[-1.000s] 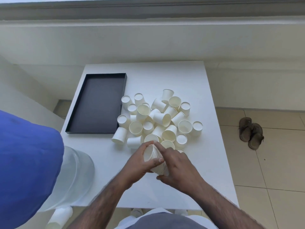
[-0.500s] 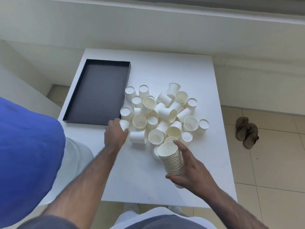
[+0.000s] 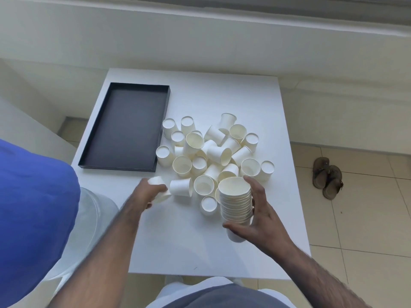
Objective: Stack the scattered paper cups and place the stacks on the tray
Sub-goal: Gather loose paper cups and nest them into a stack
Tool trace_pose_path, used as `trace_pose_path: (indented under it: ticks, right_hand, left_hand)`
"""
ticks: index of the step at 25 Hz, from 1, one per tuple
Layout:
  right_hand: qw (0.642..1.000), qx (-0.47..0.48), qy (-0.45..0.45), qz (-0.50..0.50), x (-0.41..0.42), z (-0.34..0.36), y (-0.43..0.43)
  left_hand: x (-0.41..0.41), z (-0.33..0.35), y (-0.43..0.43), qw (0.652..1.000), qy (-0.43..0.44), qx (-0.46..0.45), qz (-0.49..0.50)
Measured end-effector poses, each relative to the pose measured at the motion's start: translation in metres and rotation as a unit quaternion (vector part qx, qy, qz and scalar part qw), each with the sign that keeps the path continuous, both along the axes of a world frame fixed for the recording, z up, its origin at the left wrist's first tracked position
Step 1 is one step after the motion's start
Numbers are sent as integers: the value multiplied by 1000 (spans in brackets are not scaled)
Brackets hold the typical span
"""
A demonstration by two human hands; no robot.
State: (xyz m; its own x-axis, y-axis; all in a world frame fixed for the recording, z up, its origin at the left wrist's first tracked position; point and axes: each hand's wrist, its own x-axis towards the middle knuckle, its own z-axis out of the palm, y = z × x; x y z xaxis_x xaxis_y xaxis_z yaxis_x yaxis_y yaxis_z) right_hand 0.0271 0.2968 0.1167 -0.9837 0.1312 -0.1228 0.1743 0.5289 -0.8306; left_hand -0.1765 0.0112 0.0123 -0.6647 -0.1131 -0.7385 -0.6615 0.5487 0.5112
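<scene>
Several white paper cups (image 3: 213,152) lie scattered in a heap at the middle of the white table (image 3: 255,96), some upright, some on their sides. My right hand (image 3: 260,216) grips a tall stack of nested cups (image 3: 235,201), tilted, just in front of the heap. My left hand (image 3: 146,194) holds a single cup (image 3: 155,182) at the heap's near left edge, blurred by motion. The black tray (image 3: 106,130) sits at the table's left with nothing in it.
A blue garment (image 3: 33,207) fills the lower left, with a clear plastic container (image 3: 95,210) beside the table's left edge. A pair of brown sandals (image 3: 327,176) lies on the tiled floor to the right. A white ledge runs behind the table.
My left hand has left the stack, reached to the heap's left edge and picked up a single cup. My right hand keeps the stack, now held a little further forward.
</scene>
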Motion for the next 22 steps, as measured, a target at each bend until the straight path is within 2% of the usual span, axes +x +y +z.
trace_pose_path:
  ticks: [1, 3, 6, 10, 15, 18, 20, 22]
  right_hand:
    - [999, -28, 21, -16, -6, 2, -3]
    - [994, -75, 67, -41, -19, 8, -10]
    - [984, -110, 127, -58, -39, 17, -25]
    - [974, -145, 161, -71, -57, 25, -44]
    - [969, -162, 172, -71, -62, 23, -50]
    - [970, -185, 141, -68, -54, 14, -51]
    - [960, -229, 120, -109, -49, 8, -48]
    - [946, -265, 91, -161, -45, 3, -41]
  left_hand:
    - [12, 9, -3, 994, -44, 84, 55]
    - [36, 27, -2, 959, -114, 223, 133]
    - [65, 47, 13, 906, -145, 361, 164]
    - [94, 67, 46, 853, -144, 474, 164]
    - [104, 90, 74, 795, -158, 544, 218]
    - [108, 96, 85, 800, -157, 541, 209]
    - [112, 93, 89, 838, -151, 500, 157]
    - [113, 82, 91, 897, -101, 409, 131]
